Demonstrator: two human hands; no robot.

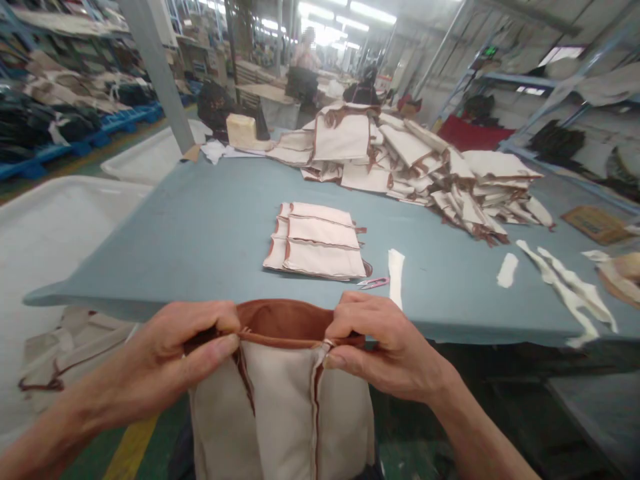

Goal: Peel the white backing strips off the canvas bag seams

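A cream fabric bag (283, 407) with brown trim hangs upright at the table's front edge, its mouth partly spread so the brown lining shows. My left hand (200, 347) pinches the rim on the left between thumb and fingers. On the right, my right hand (373, 340) grips the same rim beside a brown-edged seam. Beyond the bag, a flat cream piece (323, 240) with folded sections and brown edging lies on the table. Small pink-handled thread snips (374, 283) lie to its right, touching or close to a white strip (395, 277).
The blue-green table (165, 233) bears a large heap of cream, brown-trimmed pieces (400, 153) at the back. White scraps (570, 287) and a cardboard piece (595, 223) lie at right. White bins (65, 220) stand left, near a slanted metal post (155, 73). A person (303, 67) is far back.
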